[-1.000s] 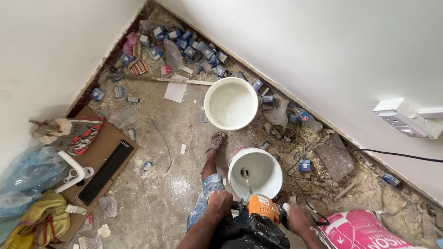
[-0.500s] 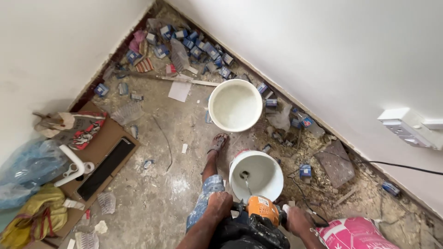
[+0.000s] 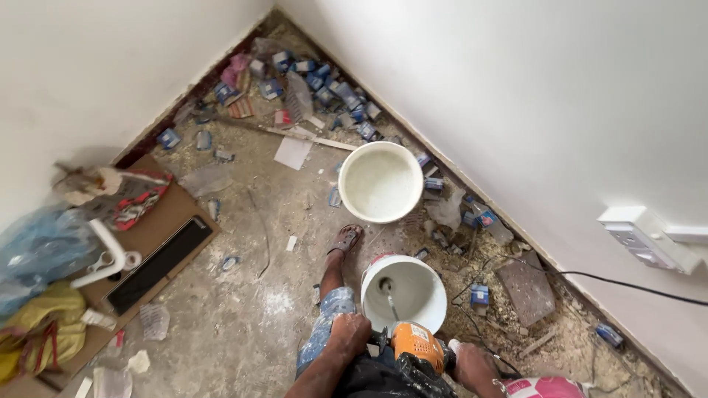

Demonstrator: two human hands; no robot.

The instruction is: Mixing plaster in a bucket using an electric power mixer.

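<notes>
I look down at an orange and black power mixer (image 3: 415, 346) held over a white bucket (image 3: 435, 306). Its metal paddle shaft (image 3: 387, 293) dips into the bucket. My left hand (image 3: 348, 333) grips the mixer's left handle. On the other side, my right hand (image 3: 472, 364) grips the right handle. My sandalled foot (image 3: 344, 241) stands just left of the bucket. A second, larger white bucket (image 3: 369, 155) sits farther away near the wall.
Small blue boxes (image 3: 324, 85) and debris litter the corner and the wall base. A cardboard sheet (image 3: 158, 221) with a white pipe piece (image 3: 107, 250) and bags (image 3: 40, 243) lies left. A pink sack (image 3: 542, 387) sits at bottom right. A black cable (image 3: 627, 287) runs from a wall socket (image 3: 645, 239).
The view has drifted slightly, so the floor things sit a little lower in frame. Both hands stay on the mixer over the bucket.
</notes>
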